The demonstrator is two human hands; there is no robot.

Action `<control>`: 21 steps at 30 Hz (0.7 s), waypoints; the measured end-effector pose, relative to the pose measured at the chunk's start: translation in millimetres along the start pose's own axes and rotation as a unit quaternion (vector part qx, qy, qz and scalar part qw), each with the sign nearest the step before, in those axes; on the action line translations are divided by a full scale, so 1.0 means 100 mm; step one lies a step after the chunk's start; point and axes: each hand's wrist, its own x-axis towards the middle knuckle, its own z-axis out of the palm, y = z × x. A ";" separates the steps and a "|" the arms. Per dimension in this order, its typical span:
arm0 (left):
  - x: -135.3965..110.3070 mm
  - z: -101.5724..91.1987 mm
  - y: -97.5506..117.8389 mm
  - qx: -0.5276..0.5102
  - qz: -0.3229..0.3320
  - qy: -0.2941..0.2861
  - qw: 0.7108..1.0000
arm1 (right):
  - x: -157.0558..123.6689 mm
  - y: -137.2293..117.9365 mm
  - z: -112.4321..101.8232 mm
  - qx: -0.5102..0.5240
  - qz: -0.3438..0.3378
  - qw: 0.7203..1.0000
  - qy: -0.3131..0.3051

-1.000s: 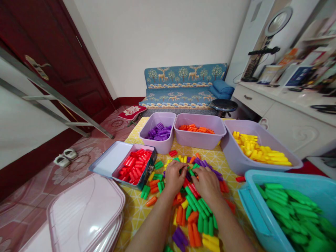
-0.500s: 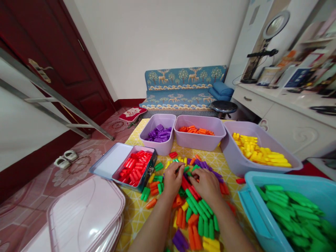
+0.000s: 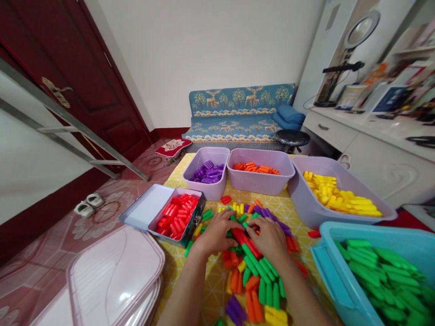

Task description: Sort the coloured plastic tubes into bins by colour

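Observation:
My left hand (image 3: pixel 217 232) lies over the left part of a mixed pile of short coloured plastic tubes, its fingers spread and thumb apart. Across from it, my right hand (image 3: pixel 268 235) reaches into the pile with curled fingers. Its fingertips are beside a small green piece (image 3: pixel 245 224) and above red tubes (image 3: pixel 249 246); what they grip, if anything, is hidden. Joined rows of green tubes (image 3: pixel 260 267) lie between my forearms. Nearer me are orange tubes (image 3: pixel 253 305), purple tubes (image 3: pixel 235 310) and yellow tubes (image 3: pixel 276 315).
Lilac bins hold purple pieces (image 3: pixel 209 172), orange pieces (image 3: pixel 256 169) and yellow pieces (image 3: pixel 340 197). A turquoise bin (image 3: pixel 335 271) with green pieces stands right. An open tin (image 3: pixel 193 226) of red pieces sits left, near stacked pale lids (image 3: pixel 115 271). Behind is a blue sofa (image 3: pixel 234 122).
My left hand has moved slightly left and its fingers have spread from a closed pose. The right hand stays at nearly the same spot over the pile. The view has shifted slightly.

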 end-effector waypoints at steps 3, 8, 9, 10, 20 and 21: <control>0.05 0.06 0.00 -0.035 0.005 0.051 0.998 | -0.01 0.00 -0.01 0.023 -0.001 1.000 0.007; 0.09 0.08 -0.05 -0.147 0.023 0.122 0.981 | -0.02 0.00 -0.11 0.148 0.012 0.989 0.014; 0.08 0.07 -0.07 -0.144 0.033 0.110 0.983 | -0.02 -0.01 -0.15 0.165 0.017 0.986 -0.002; 0.07 0.07 -0.09 -0.130 0.041 0.092 0.986 | -0.01 -0.01 -0.18 0.177 0.020 0.984 -0.022; 0.11 0.10 0.01 -0.106 0.038 0.135 0.984 | -0.01 -0.05 -0.30 0.288 0.035 0.953 -0.084; 0.11 0.08 0.02 -0.117 0.040 0.147 0.981 | -0.02 -0.06 -0.31 0.282 0.027 0.954 -0.093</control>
